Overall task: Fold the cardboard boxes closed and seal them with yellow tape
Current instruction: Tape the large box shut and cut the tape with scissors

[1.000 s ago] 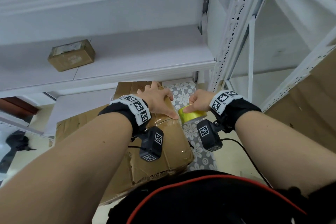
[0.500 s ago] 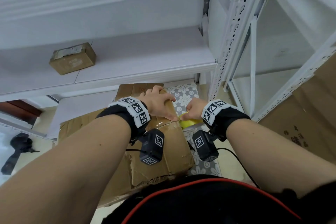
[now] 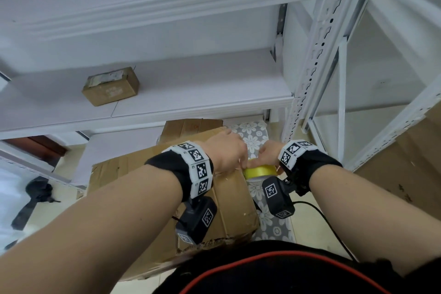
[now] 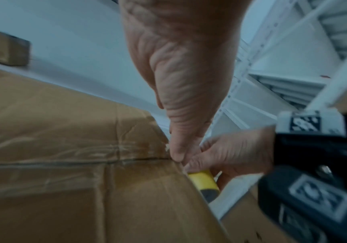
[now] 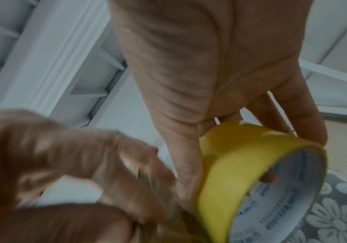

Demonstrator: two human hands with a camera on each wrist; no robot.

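Note:
A large worn cardboard box (image 3: 231,198) stands in front of me with its top flaps folded shut along a seam (image 4: 127,160). My right hand (image 3: 265,155) grips a roll of yellow tape (image 3: 260,172) by its rim, right against the box's right edge. The roll's printed white core (image 5: 283,197) faces the right wrist camera. My left hand (image 3: 239,162) lies on the box top. Its thumb (image 4: 176,148) and fingertips press at the edge where the seam ends, touching the right hand's fingers. The free end of the tape is hidden under the fingers.
A small sealed carton (image 3: 111,86) sits on the white shelf (image 3: 191,102) ahead. A perforated shelf upright (image 3: 310,67) rises just right of my hands. More cardboard (image 3: 405,162) leans at the right. A floral mat (image 3: 253,136) and a black cable (image 3: 329,222) lie on the floor.
My right hand has brought the tape roll left against the box's edge. The left hand's fingers slid to that edge and now meet the right hand's fingers.

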